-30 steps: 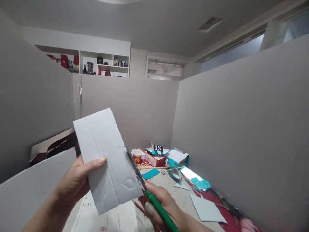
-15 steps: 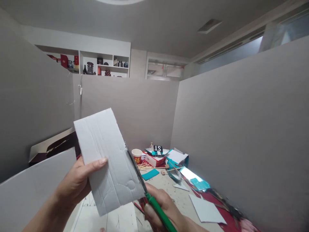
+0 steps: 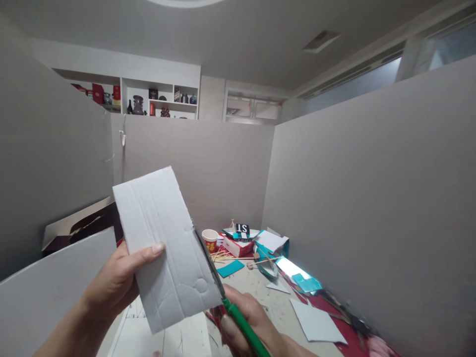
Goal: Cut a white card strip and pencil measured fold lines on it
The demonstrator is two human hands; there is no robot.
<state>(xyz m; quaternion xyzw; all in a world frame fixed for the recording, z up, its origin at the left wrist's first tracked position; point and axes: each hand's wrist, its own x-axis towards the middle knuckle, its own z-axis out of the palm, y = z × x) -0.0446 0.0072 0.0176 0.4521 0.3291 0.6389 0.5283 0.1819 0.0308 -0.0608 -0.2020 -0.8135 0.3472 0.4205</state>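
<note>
Corrugated cardboard piece (image 3: 165,248) held up before chest, light, stiff (likely creases if squeezed). Left hand (image 3: 115,285) pinches its left edge, thumb on face. Right hand (image 3: 247,322) fingers wrapped round green-handled scissors (image 3: 219,290), blades along right edge.

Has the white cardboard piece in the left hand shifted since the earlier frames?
No. The cardboard piece sits at the same spot in the left hand, its top corner against the same stretch of the grey partition behind.
</note>
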